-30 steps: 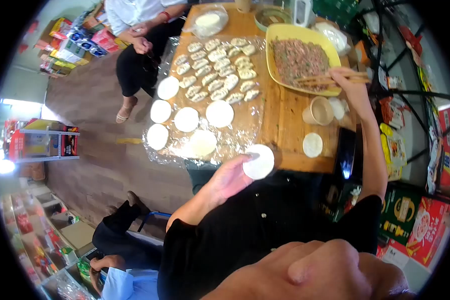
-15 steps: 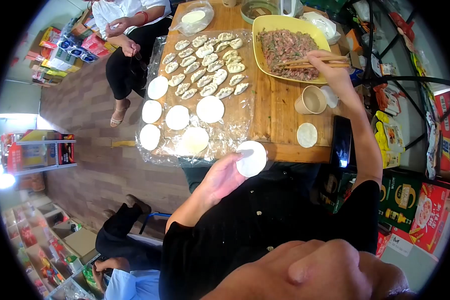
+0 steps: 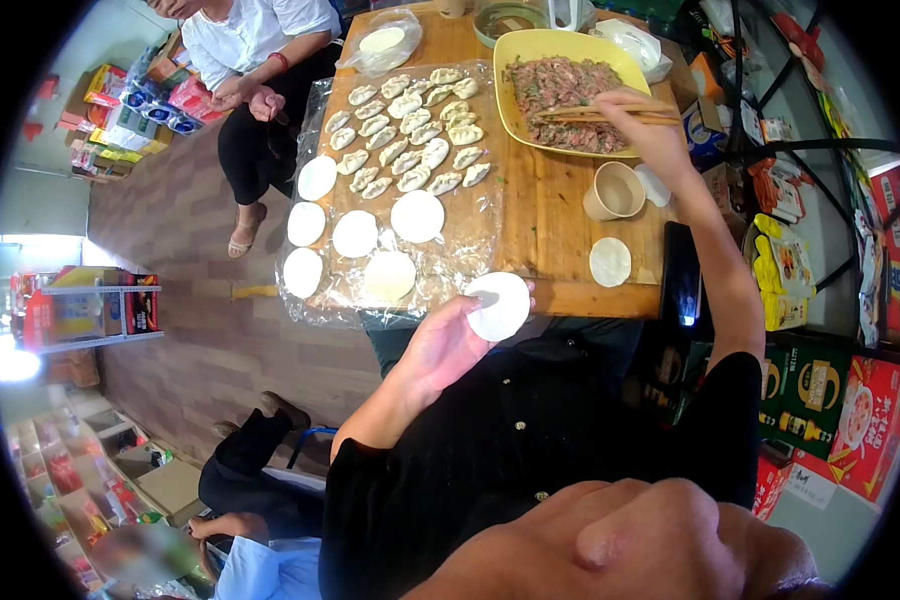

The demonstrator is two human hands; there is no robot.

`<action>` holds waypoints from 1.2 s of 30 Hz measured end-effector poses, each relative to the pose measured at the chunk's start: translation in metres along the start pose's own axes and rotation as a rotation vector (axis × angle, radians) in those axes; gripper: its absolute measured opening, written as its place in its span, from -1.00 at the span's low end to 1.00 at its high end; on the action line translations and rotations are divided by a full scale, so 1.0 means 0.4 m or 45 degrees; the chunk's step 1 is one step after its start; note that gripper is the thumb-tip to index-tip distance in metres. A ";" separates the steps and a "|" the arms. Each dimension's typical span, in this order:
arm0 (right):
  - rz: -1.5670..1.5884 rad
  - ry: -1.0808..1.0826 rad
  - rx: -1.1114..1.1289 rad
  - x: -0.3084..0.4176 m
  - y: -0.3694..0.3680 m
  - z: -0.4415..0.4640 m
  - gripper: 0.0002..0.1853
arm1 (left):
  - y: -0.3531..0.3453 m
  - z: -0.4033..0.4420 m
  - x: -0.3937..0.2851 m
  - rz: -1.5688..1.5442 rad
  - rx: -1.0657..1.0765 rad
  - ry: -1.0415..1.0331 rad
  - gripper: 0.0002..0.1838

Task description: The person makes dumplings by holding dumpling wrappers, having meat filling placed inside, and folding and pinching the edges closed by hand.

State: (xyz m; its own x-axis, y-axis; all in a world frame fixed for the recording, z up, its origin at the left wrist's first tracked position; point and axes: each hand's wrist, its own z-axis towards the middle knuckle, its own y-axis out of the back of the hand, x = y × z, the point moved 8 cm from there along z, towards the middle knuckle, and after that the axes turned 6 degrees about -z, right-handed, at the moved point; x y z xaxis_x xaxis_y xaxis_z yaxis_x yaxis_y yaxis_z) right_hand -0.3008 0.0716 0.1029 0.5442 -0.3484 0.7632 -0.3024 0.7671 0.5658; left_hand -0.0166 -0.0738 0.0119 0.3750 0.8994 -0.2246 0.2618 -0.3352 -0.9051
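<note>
In my left hand (image 3: 442, 345) lies a round white dumpling wrapper (image 3: 499, 307), held near the table's front edge. My right hand (image 3: 638, 125) is closed around a pair of wooden chopsticks (image 3: 570, 115), whose tips reach into the minced meat filling (image 3: 560, 85). That filling sits in a yellow square bowl (image 3: 507, 52). Left of the bowl, several folded dumplings (image 3: 408, 130) lie in rows on a clear plastic sheet (image 3: 485, 215). Several flat wrappers (image 3: 417, 217) are spread on the sheet's nearer part. One more wrapper (image 3: 610, 262) rests on the bare wood.
A paper cup (image 3: 614, 192) and a dark phone (image 3: 681, 275) are on the table (image 3: 540, 240) at the right. Bagged wrappers (image 3: 381, 40) lie at the far left corner. A person in white (image 3: 260, 50) sits at the left; another in blue (image 3: 270, 570) sits behind.
My right hand and the chopsticks have shifted slightly left over the filling. My left hand with the wrapper has moved only a little. The view has tilted slightly.
</note>
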 end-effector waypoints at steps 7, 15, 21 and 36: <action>-0.007 -0.054 0.110 0.004 -0.002 -0.007 -0.79 | -0.011 -0.014 0.009 -0.055 0.060 0.029 -0.35; 0.841 -0.303 -0.148 -0.087 0.084 -0.049 -0.72 | 0.001 0.053 -0.053 0.042 -0.033 -0.111 -0.45; 0.964 -0.238 -0.113 0.071 0.098 -0.181 -0.76 | -0.085 0.082 -0.089 -0.034 0.031 -0.176 -0.32; 0.566 0.076 0.447 0.280 0.041 -0.307 -0.68 | -0.140 -0.045 0.020 -0.228 0.295 0.135 -0.11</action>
State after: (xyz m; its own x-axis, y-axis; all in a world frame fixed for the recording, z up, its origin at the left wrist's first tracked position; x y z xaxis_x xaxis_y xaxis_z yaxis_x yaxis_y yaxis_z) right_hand -0.1489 0.1112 0.1593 0.3451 0.0059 0.9386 -0.7491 0.6042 0.2716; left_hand -0.0124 -0.0530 0.0671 0.4349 0.9001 -0.0263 0.1269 -0.0902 -0.9878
